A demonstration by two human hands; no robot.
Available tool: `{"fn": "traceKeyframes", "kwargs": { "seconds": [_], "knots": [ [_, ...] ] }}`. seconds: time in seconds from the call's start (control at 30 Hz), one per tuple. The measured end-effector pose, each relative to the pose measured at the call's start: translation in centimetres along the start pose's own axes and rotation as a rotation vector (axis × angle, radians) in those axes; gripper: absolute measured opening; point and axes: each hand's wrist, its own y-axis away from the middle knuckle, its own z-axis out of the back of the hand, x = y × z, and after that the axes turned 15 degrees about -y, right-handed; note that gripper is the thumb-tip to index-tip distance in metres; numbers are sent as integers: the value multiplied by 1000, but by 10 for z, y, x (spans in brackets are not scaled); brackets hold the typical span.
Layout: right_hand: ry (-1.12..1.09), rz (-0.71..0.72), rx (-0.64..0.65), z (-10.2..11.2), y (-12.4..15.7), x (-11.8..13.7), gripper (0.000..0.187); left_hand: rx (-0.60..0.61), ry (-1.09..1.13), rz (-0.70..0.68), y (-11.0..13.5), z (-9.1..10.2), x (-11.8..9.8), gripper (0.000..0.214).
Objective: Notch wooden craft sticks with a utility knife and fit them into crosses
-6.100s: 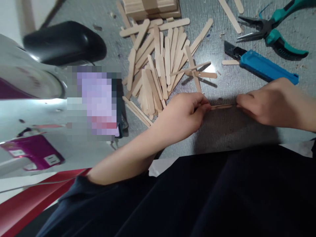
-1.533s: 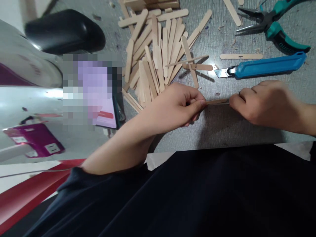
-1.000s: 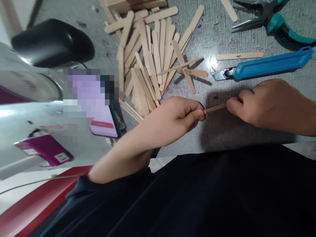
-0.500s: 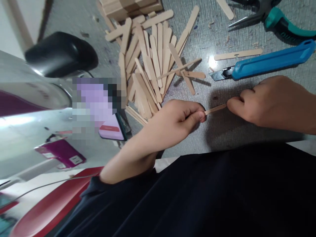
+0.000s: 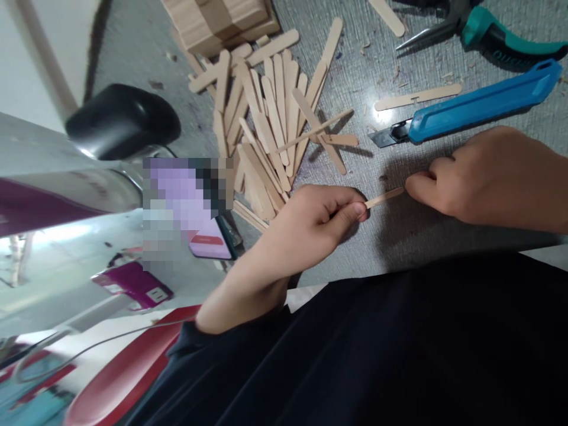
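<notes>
Head view, and here's your left hand, thumb and finger pinching one end of a slim wooden stick! That stick sits between your two hands above the grey tabletop, tilted slightly up toward your right hand. Over there your fingers curl in close, right at the stick's far end; whether they pinch it, I can't tell.

Just beyond your right knuckles lies the blue cutter, blade out and pointing left, with a notched stick just beside it. Farther off, the green-handled pliers! And past your left hand, what a heap of loose sticks, a few crossed sticks at its near edge and a stacked bundle behind.
</notes>
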Motion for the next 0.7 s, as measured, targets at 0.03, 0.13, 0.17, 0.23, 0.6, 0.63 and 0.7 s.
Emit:
{"fn": "traceKeyframes", "kwargs": {
  "seconds": [0.03, 0.13, 0.17, 0.23, 0.6, 0.63, 0.7],
  "knots": [
    [-37, -12, -8, 0, 0, -1, 42, -2, -3, -1, 0, 0, 0, 29],
    [-93, -37, 2, -1, 1, -2, 43, -19, -6, -14, 0, 0, -1, 29],
    [-89, -36, 10, -1, 1, -2, 46, -23, -8, -19, 0, 0, -1, 29],
    [-84, -24, 23, 0, 2, -2, 51, -27, -19, -23, 0, 0, 0, 29],
    [41, -23, 49, -4, 1, -4, 66, 7, 12, -17, 0, 0, 3, 33],
    [27, -28, 46, -5, 1, -4, 65, 12, 18, -14, 0, -1, 3, 33],
    [-7, -31, 25, -5, 0, -5, 60, 19, 39, -11, 0, -1, 4, 34]
  ]
}}
